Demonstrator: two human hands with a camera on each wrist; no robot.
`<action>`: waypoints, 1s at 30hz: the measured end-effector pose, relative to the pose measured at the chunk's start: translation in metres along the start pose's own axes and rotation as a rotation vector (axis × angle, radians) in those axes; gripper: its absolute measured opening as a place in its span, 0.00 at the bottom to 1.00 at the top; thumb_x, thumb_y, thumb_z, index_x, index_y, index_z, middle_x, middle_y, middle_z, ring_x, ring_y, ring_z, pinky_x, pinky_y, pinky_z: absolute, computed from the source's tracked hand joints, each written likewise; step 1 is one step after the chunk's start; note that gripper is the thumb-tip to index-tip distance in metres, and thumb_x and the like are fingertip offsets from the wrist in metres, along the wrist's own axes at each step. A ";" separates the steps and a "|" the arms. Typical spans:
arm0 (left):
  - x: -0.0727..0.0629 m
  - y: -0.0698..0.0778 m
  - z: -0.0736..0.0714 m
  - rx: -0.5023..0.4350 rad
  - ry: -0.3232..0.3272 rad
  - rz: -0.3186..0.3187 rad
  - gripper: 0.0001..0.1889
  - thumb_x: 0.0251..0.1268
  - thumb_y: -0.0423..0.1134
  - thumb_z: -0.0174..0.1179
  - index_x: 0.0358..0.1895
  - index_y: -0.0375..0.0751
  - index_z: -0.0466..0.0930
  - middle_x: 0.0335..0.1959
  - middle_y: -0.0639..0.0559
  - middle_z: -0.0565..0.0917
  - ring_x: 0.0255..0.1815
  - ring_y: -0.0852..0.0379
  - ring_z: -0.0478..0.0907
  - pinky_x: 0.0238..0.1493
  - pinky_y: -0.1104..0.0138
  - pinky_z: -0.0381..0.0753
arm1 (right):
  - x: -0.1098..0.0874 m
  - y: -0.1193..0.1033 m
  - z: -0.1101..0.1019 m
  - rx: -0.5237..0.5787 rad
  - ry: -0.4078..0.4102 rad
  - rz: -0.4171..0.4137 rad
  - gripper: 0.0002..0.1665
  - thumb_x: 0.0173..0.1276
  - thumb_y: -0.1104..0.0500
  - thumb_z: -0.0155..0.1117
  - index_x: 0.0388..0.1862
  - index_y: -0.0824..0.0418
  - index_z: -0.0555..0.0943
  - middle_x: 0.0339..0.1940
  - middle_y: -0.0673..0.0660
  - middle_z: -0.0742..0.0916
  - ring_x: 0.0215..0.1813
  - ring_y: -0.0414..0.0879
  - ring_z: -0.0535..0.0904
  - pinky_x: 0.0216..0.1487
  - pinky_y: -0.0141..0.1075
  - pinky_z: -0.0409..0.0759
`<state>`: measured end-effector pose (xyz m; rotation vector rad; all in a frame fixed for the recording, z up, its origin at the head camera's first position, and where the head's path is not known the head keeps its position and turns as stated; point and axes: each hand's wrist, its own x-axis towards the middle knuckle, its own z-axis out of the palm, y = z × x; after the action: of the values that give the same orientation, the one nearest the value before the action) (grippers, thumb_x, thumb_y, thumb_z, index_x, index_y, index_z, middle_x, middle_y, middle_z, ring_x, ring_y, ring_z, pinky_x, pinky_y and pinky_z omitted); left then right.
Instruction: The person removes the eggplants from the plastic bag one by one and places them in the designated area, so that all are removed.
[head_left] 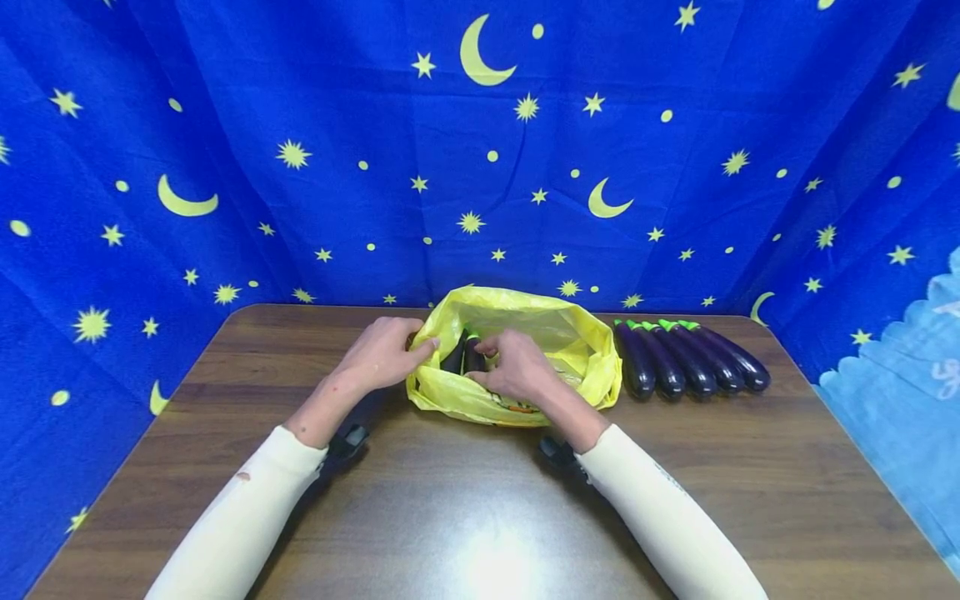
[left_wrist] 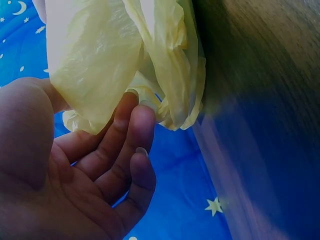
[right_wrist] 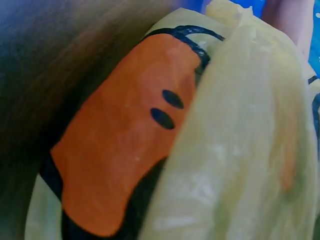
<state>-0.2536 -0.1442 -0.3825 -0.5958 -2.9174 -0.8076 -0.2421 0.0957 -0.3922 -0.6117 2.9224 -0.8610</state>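
A yellow plastic bag [head_left: 450,395] stands with its mouth spread wide near the table's back edge. My left hand [head_left: 378,354] grips its left rim, thumb over the edge and fingers behind the plastic; the left wrist view shows those fingers [left_wrist: 142,127] bent against the bag. Two dark purple eggplants with green tops are inside, one at the left [head_left: 453,358] and one beside it [head_left: 473,357]. My right hand [head_left: 521,367] reaches into the bag, thumb and forefinger curled at the second eggplant. In the right wrist view the bag wall [right_wrist: 215,165] hides that hand.
Several more eggplants [head_left: 693,362] lie side by side to the right of the bag, green tops toward the back. Behind the wooden table [head_left: 420,517] hangs a blue curtain [head_left: 390,108] with moons and stars. A light blue cloth [head_left: 900,400] hangs at the right.
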 end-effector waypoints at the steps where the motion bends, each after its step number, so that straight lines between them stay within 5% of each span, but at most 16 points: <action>1: 0.000 0.000 0.000 0.000 0.001 0.001 0.13 0.75 0.48 0.63 0.33 0.46 0.81 0.21 0.55 0.74 0.23 0.57 0.71 0.25 0.62 0.68 | 0.000 0.000 0.001 -0.002 -0.003 0.005 0.30 0.63 0.49 0.81 0.60 0.62 0.88 0.53 0.62 0.91 0.57 0.56 0.88 0.59 0.48 0.83; 13: 0.000 -0.001 0.001 0.010 0.008 0.008 0.13 0.75 0.49 0.63 0.33 0.46 0.81 0.21 0.55 0.74 0.23 0.57 0.71 0.25 0.62 0.67 | -0.001 -0.001 0.003 -0.039 -0.053 0.043 0.41 0.60 0.45 0.82 0.68 0.63 0.83 0.58 0.63 0.89 0.57 0.54 0.86 0.58 0.46 0.83; 20: 0.000 -0.001 0.001 0.003 0.008 0.003 0.13 0.75 0.48 0.63 0.33 0.45 0.81 0.21 0.55 0.74 0.23 0.58 0.70 0.24 0.62 0.67 | -0.003 -0.002 0.002 -0.064 -0.049 0.085 0.37 0.61 0.53 0.77 0.70 0.62 0.81 0.42 0.58 0.86 0.43 0.51 0.80 0.44 0.43 0.80; 30: -0.001 -0.001 -0.001 0.003 0.004 0.000 0.13 0.76 0.48 0.62 0.34 0.46 0.81 0.21 0.55 0.73 0.22 0.58 0.70 0.24 0.63 0.67 | -0.005 0.001 0.005 -0.120 -0.007 0.164 0.43 0.64 0.47 0.78 0.75 0.61 0.77 0.61 0.67 0.84 0.55 0.57 0.81 0.59 0.50 0.81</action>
<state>-0.2532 -0.1452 -0.3822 -0.5932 -2.9141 -0.8038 -0.2375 0.0959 -0.3978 -0.3728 2.9823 -0.6699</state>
